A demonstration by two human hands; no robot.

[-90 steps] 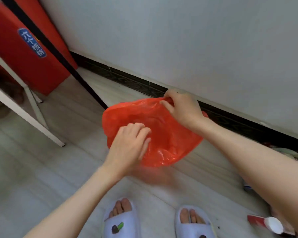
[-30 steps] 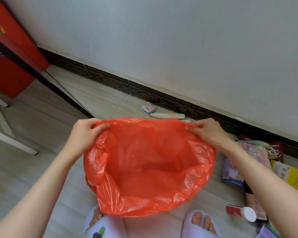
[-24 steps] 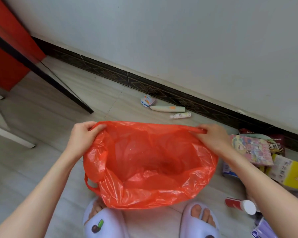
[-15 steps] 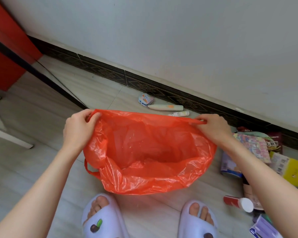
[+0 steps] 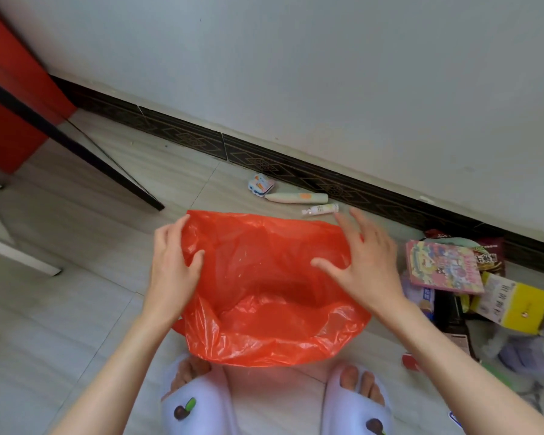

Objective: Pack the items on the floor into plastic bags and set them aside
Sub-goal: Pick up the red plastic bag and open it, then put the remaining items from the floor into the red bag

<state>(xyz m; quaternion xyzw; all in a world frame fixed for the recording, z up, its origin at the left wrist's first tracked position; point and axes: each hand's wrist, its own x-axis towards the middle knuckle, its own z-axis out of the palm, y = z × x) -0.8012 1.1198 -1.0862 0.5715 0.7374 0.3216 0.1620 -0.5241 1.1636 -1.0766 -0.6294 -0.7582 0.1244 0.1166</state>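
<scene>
Red plastic bag (image 5: 264, 293) is set on the floor tiles (image 5: 76, 309), centre of view, just ahead of two white slippers (image 5: 198, 406). Mouth is spread wide and faces up, probably so items can be dropped in without a second hand holding it.

Left hand (image 5: 173, 271) sits at the bag's 9 o'clock rim. Thumb is hooked over the edge and the plastic is pinched lightly there; judged to be keeping the mouth from collapsing.

Right hand (image 5: 365, 262) is at the 3 o'clock rim, fingers splayed and blurred, nothing grasped. Grip on the bag is let go; palm lies over or just above the plastic, contact cannot be told. A reach for an item is judged likely.

Nothing is seen inside the bag.

Items to be packed:
- At 12 o'clock, near the dark skirting board (image 5: 296, 171): small blue-and-white pack (image 5: 261, 184), cream tube (image 5: 297, 198), small bottle (image 5: 320, 209). All lie flat, close together.
- At 3 o'clock: heap with pink illustrated box (image 5: 442, 266) on top, yellow-and-white carton (image 5: 512, 304) beside it, dark snack packets (image 5: 489, 255) behind.

Packing is judged not yet begun.
</scene>
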